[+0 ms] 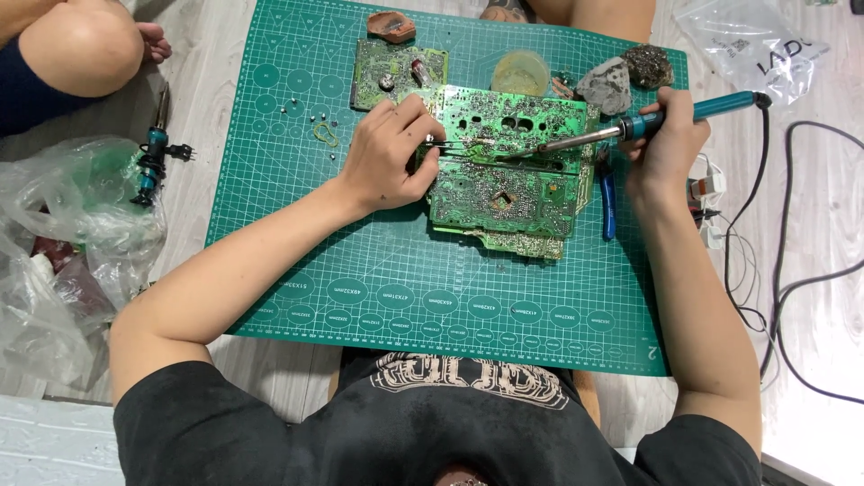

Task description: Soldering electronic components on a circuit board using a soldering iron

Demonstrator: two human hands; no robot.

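A stack of green circuit boards (504, 193) lies solder side up on the green cutting mat (405, 270). My left hand (391, 153) rests on the boards' left edge and pinches thin metal tweezers (459, 144) that point right across the top board. My right hand (670, 139) grips a teal-handled soldering iron (648, 121). Its metal tip touches the top board near the middle, close to the tweezers' tips.
A smaller circuit board (396, 67), a round yellowish tin (520, 72), two grey rocks (621, 76) and blue-handled pliers (608, 207) lie on the mat. Plastic bags (63, 234) and a second teal tool (151, 157) sit left. Cables (801, 279) run right. Another person's knee (72, 45) is top left.
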